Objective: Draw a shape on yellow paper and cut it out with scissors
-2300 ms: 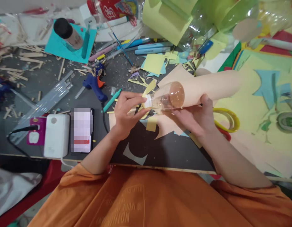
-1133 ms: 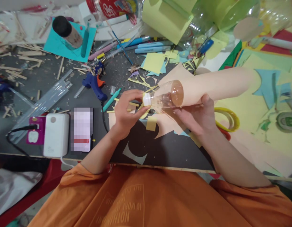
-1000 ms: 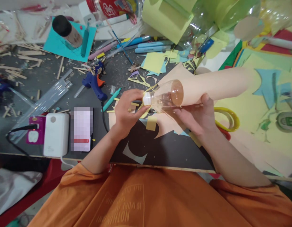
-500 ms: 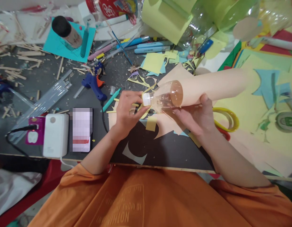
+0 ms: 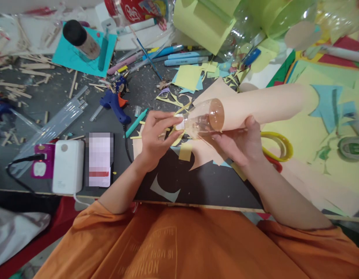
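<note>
A clear plastic bottle (image 5: pixel 204 119) lies on its side above the dark table, its body wrapped in a roll of peach paper (image 5: pixel 263 104). My right hand (image 5: pixel 240 144) grips the wrapped bottle from below, thumb on the paper's edge. My left hand (image 5: pixel 156 135) pinches the white cap (image 5: pixel 180 124) at the bottle's neck, with yellow paper strips around the fingers.
A blue glue gun (image 5: pixel 114 104), clear glue sticks (image 5: pixel 56 122), a white charger (image 5: pixel 67 166) and a phone (image 5: pixel 99 159) lie to the left. Yellow-handled scissors (image 5: pixel 277 145) sit right of my hand. Coloured paper sheets (image 5: pixel 321 128), scraps, markers (image 5: pixel 185 61) and wooden sticks (image 5: pixel 19 81) cover the table.
The bottle and paper roll have shifted slightly up and left. My left fingers have closed more over the cap, hiding part of it. Both hands keep their hold.
</note>
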A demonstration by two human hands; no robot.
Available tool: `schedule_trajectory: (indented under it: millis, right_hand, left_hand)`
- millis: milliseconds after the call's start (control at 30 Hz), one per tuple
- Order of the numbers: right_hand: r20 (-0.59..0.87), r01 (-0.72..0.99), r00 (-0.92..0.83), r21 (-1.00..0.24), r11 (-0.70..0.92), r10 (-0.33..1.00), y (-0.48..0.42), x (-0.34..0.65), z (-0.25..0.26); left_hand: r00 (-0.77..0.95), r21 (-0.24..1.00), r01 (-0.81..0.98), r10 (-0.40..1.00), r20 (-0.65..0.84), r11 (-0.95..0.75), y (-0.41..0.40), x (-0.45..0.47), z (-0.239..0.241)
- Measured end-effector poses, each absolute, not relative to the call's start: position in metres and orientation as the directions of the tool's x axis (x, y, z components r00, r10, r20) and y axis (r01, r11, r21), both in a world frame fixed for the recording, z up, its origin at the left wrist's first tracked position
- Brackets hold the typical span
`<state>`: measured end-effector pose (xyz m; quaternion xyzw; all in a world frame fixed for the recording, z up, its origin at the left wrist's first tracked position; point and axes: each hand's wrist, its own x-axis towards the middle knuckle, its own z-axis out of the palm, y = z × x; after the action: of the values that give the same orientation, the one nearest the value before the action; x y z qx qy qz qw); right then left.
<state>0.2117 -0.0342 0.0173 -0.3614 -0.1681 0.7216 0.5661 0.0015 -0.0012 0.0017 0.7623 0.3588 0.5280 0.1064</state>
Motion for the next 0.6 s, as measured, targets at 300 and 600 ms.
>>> schedule_trajectory:
  millis: [300, 600]
  right_hand:
    - [-0.339, -0.685, -0.072, -0.667, -0.293, 0.938, -0.034, 0.210, 0.018]
    - [-0.366, -0.685, -0.097, -0.650, -0.329, 0.926, -0.033, 0.213, 0.022]
  left_hand:
    - [0.181, 0.592, 0.406, 0.697, 0.694, -0.696, -0.002, 0.000, -0.002]
    - [0.169, 0.748, 0.265, 0.793, 0.586, -0.609, -0.003, -0.001, -0.010]
